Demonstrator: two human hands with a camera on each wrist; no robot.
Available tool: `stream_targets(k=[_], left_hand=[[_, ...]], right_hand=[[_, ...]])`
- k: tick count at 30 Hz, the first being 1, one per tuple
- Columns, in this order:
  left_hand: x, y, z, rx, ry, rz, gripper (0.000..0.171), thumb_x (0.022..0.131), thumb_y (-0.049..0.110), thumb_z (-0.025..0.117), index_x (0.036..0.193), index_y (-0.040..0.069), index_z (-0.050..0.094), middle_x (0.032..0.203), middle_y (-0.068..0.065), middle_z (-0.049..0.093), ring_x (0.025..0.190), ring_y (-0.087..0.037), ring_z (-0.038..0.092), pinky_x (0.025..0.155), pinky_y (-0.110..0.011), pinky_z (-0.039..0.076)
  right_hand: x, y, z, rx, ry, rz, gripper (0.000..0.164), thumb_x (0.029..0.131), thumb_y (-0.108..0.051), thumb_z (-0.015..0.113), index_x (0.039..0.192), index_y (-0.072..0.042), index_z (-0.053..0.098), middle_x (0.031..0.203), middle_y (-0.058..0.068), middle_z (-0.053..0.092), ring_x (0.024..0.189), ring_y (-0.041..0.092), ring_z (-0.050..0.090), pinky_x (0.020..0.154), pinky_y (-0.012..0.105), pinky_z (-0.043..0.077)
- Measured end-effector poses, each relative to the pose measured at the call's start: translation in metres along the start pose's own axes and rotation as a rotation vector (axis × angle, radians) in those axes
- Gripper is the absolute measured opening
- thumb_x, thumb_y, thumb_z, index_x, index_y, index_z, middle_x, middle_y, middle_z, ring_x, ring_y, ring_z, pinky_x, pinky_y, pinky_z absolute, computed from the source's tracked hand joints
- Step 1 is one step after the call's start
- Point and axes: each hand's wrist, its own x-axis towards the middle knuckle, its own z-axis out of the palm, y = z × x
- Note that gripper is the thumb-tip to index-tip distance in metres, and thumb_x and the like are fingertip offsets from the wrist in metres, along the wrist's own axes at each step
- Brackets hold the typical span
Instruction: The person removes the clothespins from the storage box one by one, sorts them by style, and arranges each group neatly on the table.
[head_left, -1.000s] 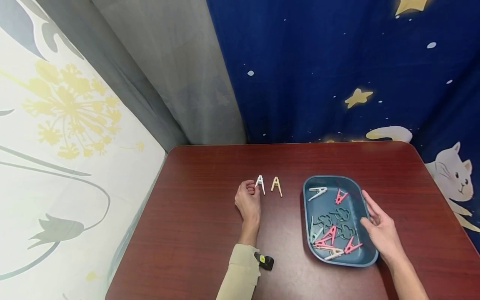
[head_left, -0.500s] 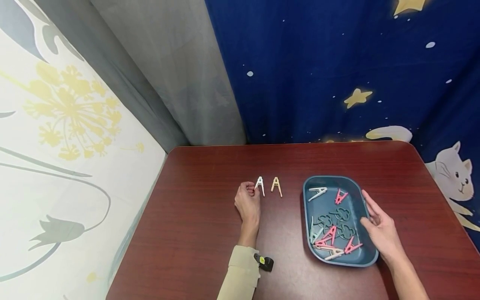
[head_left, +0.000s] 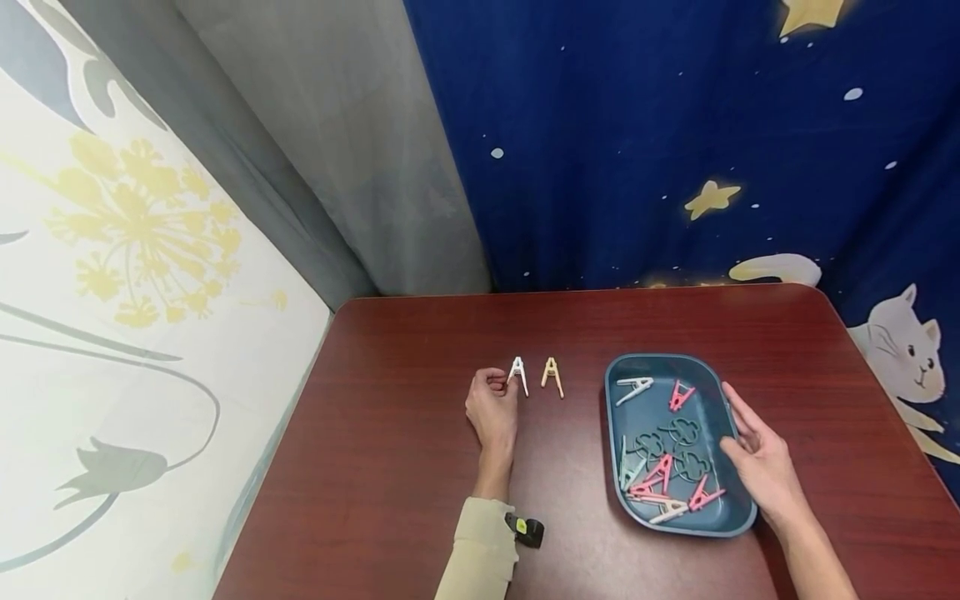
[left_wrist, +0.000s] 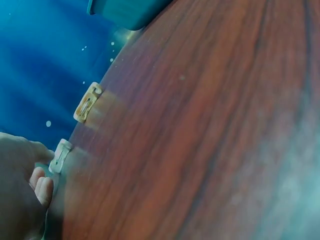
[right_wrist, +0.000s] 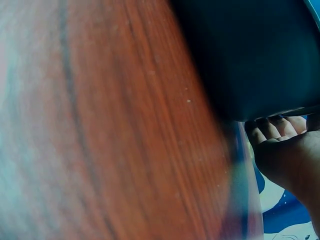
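My left hand (head_left: 491, 412) has its fingers bent, with the thumb and fingertips at the left leg of a white clothespin (head_left: 518, 372), which they appear to pinch. In the left wrist view the white clothespin (left_wrist: 60, 156) stands on the table at the fingertip. Just to its right is a yellow clothespin (head_left: 552, 376), legs spread toward me. My right hand (head_left: 765, 467) grips the right wall of a blue tray (head_left: 611, 433), thumb at the inner side and fingers outside. Inside the tray lie pink clothespins (head_left: 681, 395), a white one (head_left: 635, 388), other pale ones and dark green clover-shaped clips (head_left: 684, 431).
The dark red wooden table (head_left: 405, 433) reaches back to a blue star-patterned curtain (head_left: 600, 150) and a grey curtain (head_left: 360, 150). A white patterned wall hanging (head_left: 150, 350) borders the left side.
The head view has shifted slightly. The white clothespin has edged a very little left along with my left hand. The right hand and tray hold their place.
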Motion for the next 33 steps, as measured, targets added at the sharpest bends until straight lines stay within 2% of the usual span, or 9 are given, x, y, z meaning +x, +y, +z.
stream_targets(k=[6,12,16,20,23,25,27,29,33], left_hand=[[0.007,0.01,-0.004,0.008,0.014,0.013,0.017,0.085,0.013,0.086,0.097,0.013,0.074,0.091,-0.001,0.074,0.085,-0.024,0.07,0.081,-0.049,0.054],[0.014,0.041,-0.004,-0.096,0.006,0.084,0.022,0.089,0.013,0.083,0.11,0.013,0.075,0.111,-0.003,0.076,0.105,-0.029,0.071,0.092,-0.048,0.053],[0.013,0.067,-0.003,-0.186,-0.038,0.132,0.035,0.091,0.013,0.082,0.125,0.013,0.074,0.124,-0.001,0.074,0.117,-0.023,0.069,0.099,-0.046,0.052],[0.009,0.089,0.0,-0.264,-0.107,0.186,0.048,0.092,0.012,0.08,0.139,0.013,0.068,0.137,-0.001,0.07,0.128,-0.021,0.064,0.105,-0.046,0.051],[0.004,0.103,0.002,-0.304,-0.167,0.195,0.057,0.094,0.014,0.079,0.148,0.014,0.061,0.146,-0.002,0.065,0.133,-0.022,0.061,0.099,-0.046,0.056],[0.0,0.11,0.004,-0.306,-0.199,0.19,0.061,0.095,0.017,0.079,0.152,0.016,0.057,0.151,-0.001,0.061,0.133,-0.023,0.06,0.093,-0.046,0.06],[-0.004,0.117,0.006,-0.304,-0.221,0.196,0.065,0.095,0.02,0.078,0.156,0.017,0.053,0.155,-0.001,0.058,0.132,-0.023,0.06,0.092,-0.045,0.06],[-0.008,0.123,0.008,-0.31,-0.238,0.223,0.069,0.096,0.02,0.078,0.158,0.015,0.05,0.157,-0.004,0.056,0.134,-0.024,0.059,0.099,-0.045,0.057],[-0.017,0.133,0.014,-0.325,-0.272,0.272,0.077,0.096,0.022,0.079,0.163,0.013,0.042,0.163,-0.004,0.049,0.146,-0.018,0.049,0.119,-0.042,0.041]], right_hand=[[0.0,0.0,0.0,0.009,-0.003,0.01,0.074,0.106,-0.002,0.053,0.169,-0.031,0.027,0.165,0.017,0.037,0.126,-0.015,0.046,0.09,0.003,0.043],[0.0,0.001,0.0,0.014,-0.004,0.009,0.073,0.106,-0.002,0.053,0.17,-0.029,0.027,0.165,0.017,0.037,0.126,-0.015,0.047,0.09,0.003,0.043],[-0.001,0.002,0.001,0.021,-0.001,-0.006,0.075,0.106,-0.001,0.054,0.169,-0.03,0.028,0.165,0.015,0.038,0.125,-0.017,0.047,0.09,0.003,0.042],[0.001,0.004,0.001,0.077,0.007,-0.055,0.075,0.103,0.007,0.055,0.169,-0.021,0.031,0.164,0.011,0.041,0.125,-0.017,0.049,0.092,0.003,0.042],[0.002,0.006,0.002,0.108,0.01,-0.082,0.076,0.101,0.011,0.055,0.168,-0.016,0.032,0.163,0.007,0.044,0.126,-0.016,0.051,0.093,0.004,0.042],[0.002,0.006,0.002,0.099,0.012,-0.081,0.076,0.101,0.01,0.056,0.168,-0.017,0.032,0.162,0.007,0.044,0.125,-0.017,0.05,0.093,0.004,0.042],[0.002,0.007,0.002,0.088,0.012,-0.073,0.076,0.102,0.009,0.056,0.168,-0.019,0.031,0.163,0.009,0.043,0.125,-0.017,0.049,0.093,0.003,0.042],[0.002,0.006,0.002,0.079,0.012,-0.064,0.076,0.102,0.008,0.056,0.169,-0.02,0.031,0.163,0.013,0.042,0.126,-0.017,0.049,0.093,0.003,0.042],[0.003,0.007,0.002,0.07,0.01,-0.056,0.076,0.103,0.007,0.056,0.169,-0.021,0.03,0.163,0.016,0.041,0.126,-0.017,0.049,0.093,0.003,0.042]])
